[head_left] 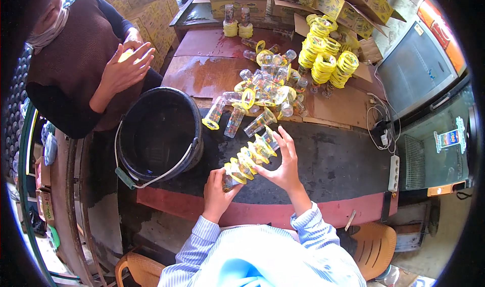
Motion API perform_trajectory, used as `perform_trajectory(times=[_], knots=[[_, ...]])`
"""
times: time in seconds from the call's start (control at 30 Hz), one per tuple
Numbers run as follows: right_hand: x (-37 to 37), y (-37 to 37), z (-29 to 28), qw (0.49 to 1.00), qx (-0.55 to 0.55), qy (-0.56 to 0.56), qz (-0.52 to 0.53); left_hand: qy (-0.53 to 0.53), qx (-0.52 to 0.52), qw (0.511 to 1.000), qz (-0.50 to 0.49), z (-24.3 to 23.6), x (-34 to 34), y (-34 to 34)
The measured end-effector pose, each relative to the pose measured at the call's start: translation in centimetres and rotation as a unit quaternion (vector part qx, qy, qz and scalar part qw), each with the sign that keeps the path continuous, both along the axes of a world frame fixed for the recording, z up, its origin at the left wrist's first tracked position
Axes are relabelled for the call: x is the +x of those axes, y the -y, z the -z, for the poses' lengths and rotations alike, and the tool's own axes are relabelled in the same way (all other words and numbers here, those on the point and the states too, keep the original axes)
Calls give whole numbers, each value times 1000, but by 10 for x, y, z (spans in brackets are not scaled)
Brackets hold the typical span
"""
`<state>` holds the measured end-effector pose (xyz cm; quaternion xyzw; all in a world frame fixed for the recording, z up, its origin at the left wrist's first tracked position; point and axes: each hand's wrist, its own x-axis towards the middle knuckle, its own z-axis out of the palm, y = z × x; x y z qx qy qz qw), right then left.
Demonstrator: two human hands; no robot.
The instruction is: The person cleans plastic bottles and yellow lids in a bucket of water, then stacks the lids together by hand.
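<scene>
My left hand point(216, 196) grips the lower-left end of a diagonal row of nested clear cups with yellow rims point(247, 158), which have small coloured contents. My right hand point(283, 170) holds the same row from the right, its thumb against the yellow rims and its fingers raised along the upper end. Just beyond my hands, a loose heap of similar clear tubes with yellow rims point(268, 84) lies on the table, with single ones point(235, 120) near the upper end of the row. A large black bucket point(160, 105) with a handle stands to the left of my hands.
A co-worker point(70, 79) stands at the left, hands raised together. Stacks of yellow rings point(323, 59) and cartons point(237, 4) sit at the back of the table point(353, 170). A cord with a power strip point(394, 173) runs down the right side, beside glass-fronted cabinets point(432, 150).
</scene>
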<state>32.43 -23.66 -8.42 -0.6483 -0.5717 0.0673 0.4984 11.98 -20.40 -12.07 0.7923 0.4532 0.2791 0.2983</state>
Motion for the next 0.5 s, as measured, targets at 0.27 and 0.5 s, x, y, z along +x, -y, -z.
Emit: perform_trajectory(times=[0.27, 0.5], knots=[[0, 1, 0, 1000, -4, 10, -1, 13, -7, 1000, -2, -1, 1, 1], [-1, 1, 0, 999, -20, 9, -34, 13, -7, 1000, -2, -1, 1, 1]])
